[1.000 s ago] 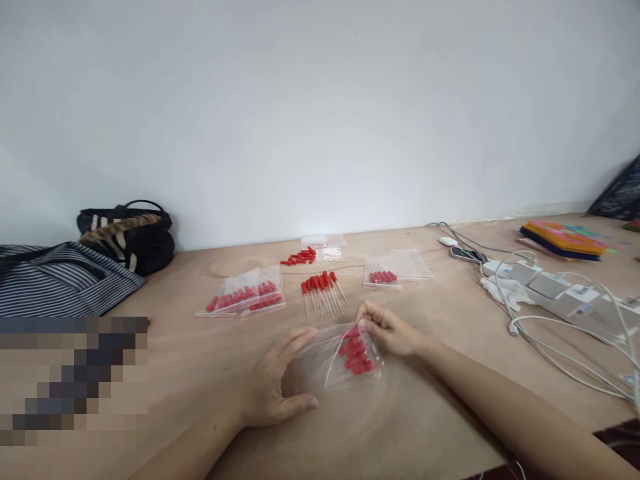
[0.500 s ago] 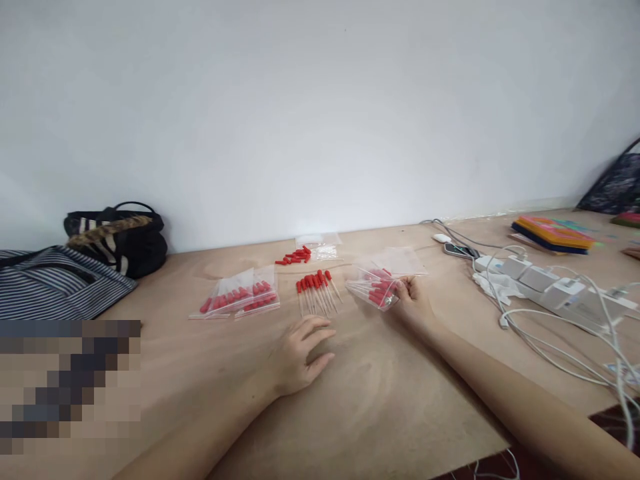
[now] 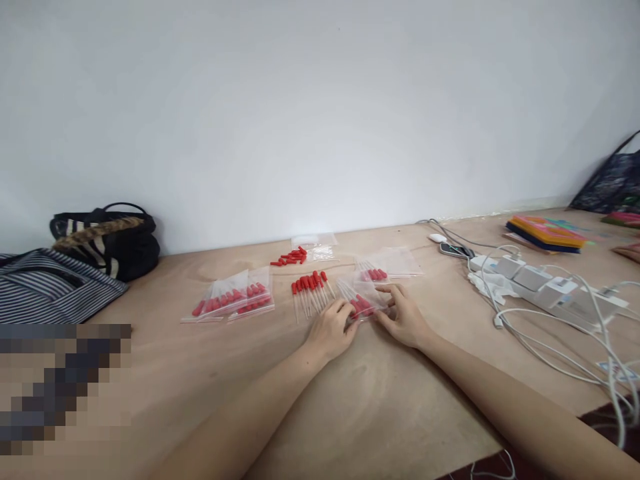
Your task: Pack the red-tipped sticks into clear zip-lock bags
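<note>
Now my left hand and my right hand both pinch small clear plastic bag of red-capped sticks on tan wooden table; loose red-capped sticks just left.

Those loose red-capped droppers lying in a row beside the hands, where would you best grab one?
Probably by the red cap. Each loose dropper lies flat on the table, caps at the far end, thin clear stems pointing toward the person. The cap is the thickest part, so pinch it from above, across its sides; the left hand is nearest.
</note>
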`<act>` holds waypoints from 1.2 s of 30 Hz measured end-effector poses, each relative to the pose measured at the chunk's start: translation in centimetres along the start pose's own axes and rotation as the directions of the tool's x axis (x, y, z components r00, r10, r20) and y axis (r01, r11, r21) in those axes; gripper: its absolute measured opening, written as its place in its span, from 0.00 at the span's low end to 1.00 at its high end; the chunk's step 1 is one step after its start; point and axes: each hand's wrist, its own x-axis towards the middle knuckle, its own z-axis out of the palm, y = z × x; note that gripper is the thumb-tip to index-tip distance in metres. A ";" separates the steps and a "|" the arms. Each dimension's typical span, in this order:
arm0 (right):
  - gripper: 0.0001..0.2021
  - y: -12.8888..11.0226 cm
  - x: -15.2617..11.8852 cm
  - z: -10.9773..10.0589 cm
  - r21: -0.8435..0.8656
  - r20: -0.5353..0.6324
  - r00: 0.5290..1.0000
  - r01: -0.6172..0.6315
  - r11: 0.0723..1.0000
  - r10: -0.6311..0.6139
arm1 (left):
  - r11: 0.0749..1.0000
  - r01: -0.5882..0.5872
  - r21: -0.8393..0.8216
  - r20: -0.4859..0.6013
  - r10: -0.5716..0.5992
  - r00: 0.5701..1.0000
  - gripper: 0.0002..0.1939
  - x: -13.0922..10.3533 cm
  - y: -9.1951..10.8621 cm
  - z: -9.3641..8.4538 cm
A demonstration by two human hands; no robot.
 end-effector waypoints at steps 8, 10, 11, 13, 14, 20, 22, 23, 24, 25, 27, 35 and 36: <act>0.13 -1.0 0.5 -0.3 -0.350 0.140 0.949 0.313 0.883 -0.281 | 0.998 -0.031 0.048 0.041 0.029 0.999 0.08 -0.3 -0.5 -0.5; 0.13 -0.8 0.8 -0.1 -0.391 0.125 0.947 0.322 0.862 -0.297 | 0.998 -0.027 0.052 0.041 0.025 0.999 0.07 -0.3 -0.4 -0.6; 0.13 -0.7 0.9 0.0 -0.407 0.110 0.949 0.315 0.857 -0.297 | 0.998 -0.026 0.052 0.042 0.024 0.999 0.07 -0.3 -0.4 -0.6; 0.12 -0.5 1.0 0.1 -0.424 0.083 0.951 0.305 0.853 -0.299 | 0.998 -0.027 0.049 0.045 0.025 0.999 0.07 -0.3 -0.4 -0.6; 0.12 -0.4 1.0 0.1 -0.422 0.074 0.949 0.307 0.853 -0.305 | 0.999 -0.027 0.046 0.045 0.025 0.999 0.08 -0.3 -0.4 -0.6; 0.13 -0.6 1.2 0.3 -0.442 0.079 0.921 0.375 0.815 -0.381 | 0.999 -0.022 0.042 0.038 0.021 0.999 0.08 -0.4 -0.7 -0.4; 0.13 -0.6 1.3 0.3 -0.478 0.073 0.916 0.380 0.792 -0.395 | 0.999 -0.028 0.046 0.034 0.027 0.999 0.08 -0.4 -0.8 -0.4; 0.14 -0.5 1.3 0.4 -0.477 0.076 0.913 0.386 0.790 -0.400 | 0.998 -0.031 0.049 0.031 0.030 0.999 0.08 -0.4 -0.8 -0.4; 0.14 -0.4 1.3 0.3 -0.458 0.086 0.911 0.395 0.797 -0.402 | 0.998 -0.034 0.054 0.026 0.032 0.999 0.08 -0.4 -0.9 -0.4; 0.15 -0.2 1.3 0.3 -0.422 0.102 0.910 0.405 0.811 -0.402 | 0.998 -0.036 0.061 0.020 0.034 0.999 0.08 -0.4 -1.0 -0.5; 0.16 0.1 1.2 0.2 -0.321 0.137 0.910 0.415 0.851 -0.392 | 0.996 -0.042 0.077 0.006 0.042 0.999 0.07 -0.6 -1.1 -0.6; 0.17 1.2 0.7 -1.5 -0.127 0.212 0.874 0.469 0.874 -0.438 | 0.958 -0.234 0.168 0.048 0.229 0.972 0.02 -0.7 -2.4 -1.3; 0.16 1.3 0.7 -1.7 -0.165 0.204 0.862 0.498 0.851 -0.465 | 0.944 -0.278 0.179 0.073 0.270 0.960 0.01 -0.5 -2.7 -1.4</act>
